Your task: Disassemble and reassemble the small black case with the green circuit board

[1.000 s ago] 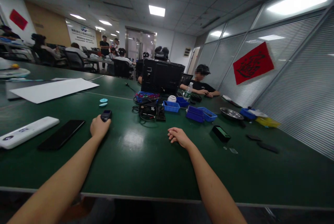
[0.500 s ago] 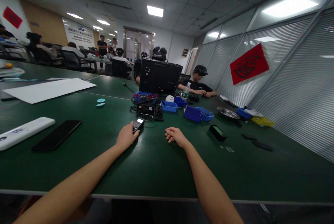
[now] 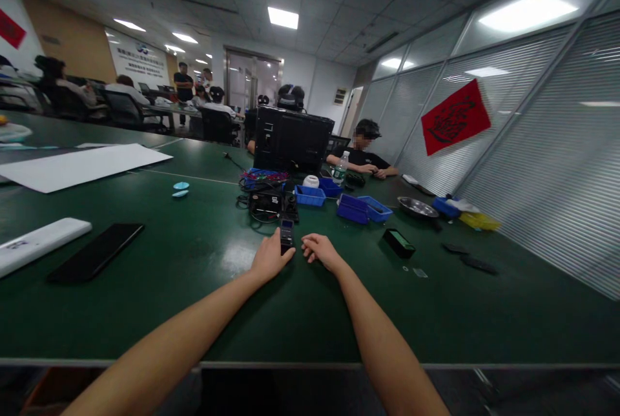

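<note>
Green tabletop point(image 3: 194, 312) fills the lower frame. Centre, just past the hands: black box w/ tangled cables point(image 3: 265, 203), blue trays point(image 3: 358, 208) to its right, big black monitor point(image 3: 292, 141) behind. Right of centre lie a black case w/ green top point(image 3: 398, 243) and a metal bowl point(image 3: 417, 207). Lower left: black phone point(image 3: 97, 251) and a white bar point(image 3: 39, 241), well apart from the hands. A co-worker point(image 3: 364, 151) sits at the far side. Nothing lies btwn the two hands but the small black device point(image 3: 287, 235).

Change: 1 s ago that device sat left of centre, nearer the phone; now the left hand point(image 3: 270, 258) has brought it over to mid-frame. Right hand point(image 3: 320, 251) has barely shifted.

Left hand: fingers wrapped on the device's near end, screen up, device on the table. Right hand: loosely curled, empty, resting just right of the device; whether it touches, can't tell.
</note>
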Demonstrator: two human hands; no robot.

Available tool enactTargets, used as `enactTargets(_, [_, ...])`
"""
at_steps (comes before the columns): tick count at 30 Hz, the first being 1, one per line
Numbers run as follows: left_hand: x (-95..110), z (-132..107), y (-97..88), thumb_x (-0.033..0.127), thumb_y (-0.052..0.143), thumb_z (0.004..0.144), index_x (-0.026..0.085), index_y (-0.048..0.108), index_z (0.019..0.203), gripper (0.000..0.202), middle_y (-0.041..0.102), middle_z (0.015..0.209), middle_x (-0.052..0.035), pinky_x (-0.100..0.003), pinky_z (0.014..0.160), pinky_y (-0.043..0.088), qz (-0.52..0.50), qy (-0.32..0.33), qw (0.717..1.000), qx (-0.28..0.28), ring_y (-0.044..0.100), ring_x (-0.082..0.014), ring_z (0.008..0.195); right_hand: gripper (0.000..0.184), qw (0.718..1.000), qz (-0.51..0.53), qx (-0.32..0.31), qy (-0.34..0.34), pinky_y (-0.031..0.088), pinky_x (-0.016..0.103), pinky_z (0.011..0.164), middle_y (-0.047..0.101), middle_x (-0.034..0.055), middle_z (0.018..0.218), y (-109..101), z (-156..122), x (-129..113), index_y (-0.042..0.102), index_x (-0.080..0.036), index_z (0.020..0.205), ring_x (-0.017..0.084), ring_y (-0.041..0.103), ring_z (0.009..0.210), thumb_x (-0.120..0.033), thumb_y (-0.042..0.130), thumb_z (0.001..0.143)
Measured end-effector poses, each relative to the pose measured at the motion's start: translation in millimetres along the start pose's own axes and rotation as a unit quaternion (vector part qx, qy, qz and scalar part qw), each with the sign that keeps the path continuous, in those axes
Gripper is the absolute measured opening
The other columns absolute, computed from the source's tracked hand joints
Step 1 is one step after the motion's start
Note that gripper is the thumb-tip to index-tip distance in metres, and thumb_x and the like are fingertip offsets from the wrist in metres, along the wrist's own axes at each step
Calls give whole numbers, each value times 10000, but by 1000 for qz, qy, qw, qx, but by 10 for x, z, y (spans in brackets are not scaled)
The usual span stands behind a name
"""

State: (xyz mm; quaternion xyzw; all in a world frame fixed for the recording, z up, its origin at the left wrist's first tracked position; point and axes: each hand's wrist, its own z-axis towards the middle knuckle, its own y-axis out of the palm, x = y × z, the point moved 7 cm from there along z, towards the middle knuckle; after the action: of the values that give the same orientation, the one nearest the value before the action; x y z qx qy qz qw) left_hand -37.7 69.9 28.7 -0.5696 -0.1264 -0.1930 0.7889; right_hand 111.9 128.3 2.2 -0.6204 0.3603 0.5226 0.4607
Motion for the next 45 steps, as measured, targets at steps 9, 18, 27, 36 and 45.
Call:
enactTargets(9, [151, 1, 139, 316, 513, 726, 223, 407, 1256, 548, 417, 1331, -34, -376, 910, 358, -21, 111, 992, -61, 438, -257, 1107, 579, 917, -338, 197, -75, 437, 325, 804, 562, 111, 1083, 6, -177, -356, 437, -141, 1203, 210, 550, 934, -485, 499, 741])
enactTargets(18, [112, 22, 145, 291, 460, 757, 225, 567, 1118, 383, 495, 1260, -34, -360, 958, 331, -52, 120, 989, -67, 446, -222, 1116, 555, 829, -526, 190, 24, 415, 344, 779, 542, 157, 1109, -51, -219, -348, 370, -118, 1238, 264, 500, 1020, -387, 470, 764])
enactTargets(27, [60, 38, 86, 278, 462, 759, 205, 609, 1042, 328, 563, 1168, -37, -328, 952, 344, -91, 108, 988, -67, 489, -198, 1071, 486, 805, -510, 241, 186, 438, 381, 718, 545, 176, 1040, -869, -316, -217, 439, -126, 1089, 281, 551, 942, -461, 473, 740])
enactTargets(36, [45, 25, 41, 283, 455, 761, 203, 611, 1019, 312, 571, 1153, -44, -324, 956, 344, -99, 118, 984, -84, 494, -190, 1067, 535, 806, -505, 245, 187, 437, 396, 720, 480, 176, 1103, -891, -311, -196, 411, -131, 1132, 289, 541, 947, -492, 455, 740])
enactTargets(45, [36, 20, 33, 277, 460, 760, 211, 609, 1022, 308, 572, 1152, -36, -326, 955, 346, -101, 120, 984, -88, 492, -190, 1068, 555, 807, -428, 392, 112, 421, 358, 750, 481, 164, 1104, -1105, -503, -530, 435, -132, 1131, 275, 525, 958, -552, 373, 773])
